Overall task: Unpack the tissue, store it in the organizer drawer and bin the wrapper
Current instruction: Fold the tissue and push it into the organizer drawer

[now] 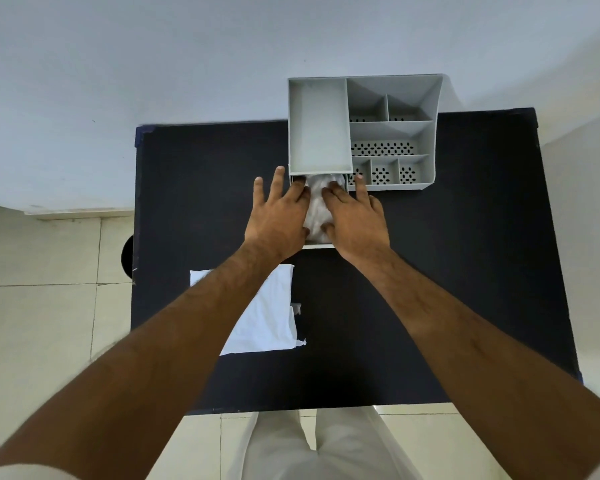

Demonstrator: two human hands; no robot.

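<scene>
While both hands press down, the white tissue (pixel 315 209) sits in the pulled-out drawer (pixel 317 244) at the front of the grey organizer (pixel 360 133). The drawer sticks out toward the person, and only its white front lip shows below the hands. The tissue looks soft and bunched up, and it fills the gap between the two hands.

The organizer stands at the far edge of the tabletop (pixel 430 271), a bit right of the middle. Its big left box has nothing in it. The smaller boxes on its right side have dotted holes in their floors, and they look bare too.

A flat white wrapper (pixel 270 317) lies on the tabletop near the front edge, left of the middle, partly under the left arm. It is well apart from the drawer. Most of the dark tabletop is bare on the right side and along the left edge. A dark round thing (pixel 128 256) peeks out past the left edge of the table, down by the floor.

The left hand (pixel 277 216) is spread flat, fingers apart, with its inner fingers and thumb on the tissue. The right hand (pixel 354 220) is spread flat too, touching the tissue, and one finger reaches up to the organizer's front.
</scene>
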